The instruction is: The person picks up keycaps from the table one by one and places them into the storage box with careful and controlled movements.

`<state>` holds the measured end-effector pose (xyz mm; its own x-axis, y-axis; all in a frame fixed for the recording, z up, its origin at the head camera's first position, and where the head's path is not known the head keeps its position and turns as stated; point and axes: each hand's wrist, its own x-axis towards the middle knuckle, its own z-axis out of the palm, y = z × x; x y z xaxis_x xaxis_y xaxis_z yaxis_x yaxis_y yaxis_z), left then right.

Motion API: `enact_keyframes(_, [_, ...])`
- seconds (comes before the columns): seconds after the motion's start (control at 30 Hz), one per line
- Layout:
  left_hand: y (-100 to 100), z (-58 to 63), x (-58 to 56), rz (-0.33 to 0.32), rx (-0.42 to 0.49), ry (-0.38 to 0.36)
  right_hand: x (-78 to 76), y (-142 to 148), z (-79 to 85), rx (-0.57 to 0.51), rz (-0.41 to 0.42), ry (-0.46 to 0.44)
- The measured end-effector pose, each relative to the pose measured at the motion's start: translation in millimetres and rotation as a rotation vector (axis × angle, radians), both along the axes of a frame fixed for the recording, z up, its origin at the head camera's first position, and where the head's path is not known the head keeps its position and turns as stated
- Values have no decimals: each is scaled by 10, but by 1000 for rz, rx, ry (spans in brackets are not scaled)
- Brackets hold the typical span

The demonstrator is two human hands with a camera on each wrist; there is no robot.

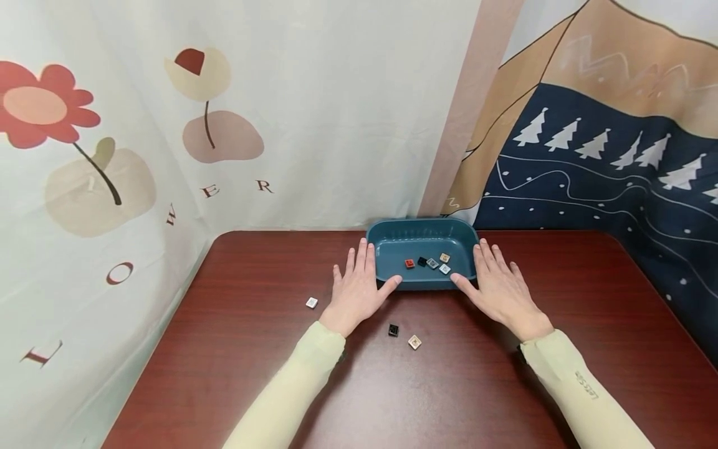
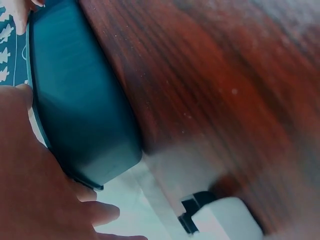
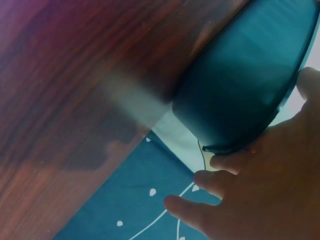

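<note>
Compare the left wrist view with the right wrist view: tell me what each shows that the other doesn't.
Only the left wrist view shows the left hand, the white block and the cloth's printed trees.

Only the right wrist view shows the cloth's white dots and the tray's right end.

Both show the tray, table, navy cloth and at least part of the right hand.
</note>
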<state>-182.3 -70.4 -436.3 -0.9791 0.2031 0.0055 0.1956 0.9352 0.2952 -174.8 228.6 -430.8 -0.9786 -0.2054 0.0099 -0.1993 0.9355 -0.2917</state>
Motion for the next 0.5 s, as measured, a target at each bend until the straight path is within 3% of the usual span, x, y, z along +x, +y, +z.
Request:
enact_keyframes(0.27, [-212,106,17,13,16,2,5,-23,5,12,7,-2])
enact_keyframes(0.5, [-638,274,51,3,49,74,0,-26,8,20,12,1])
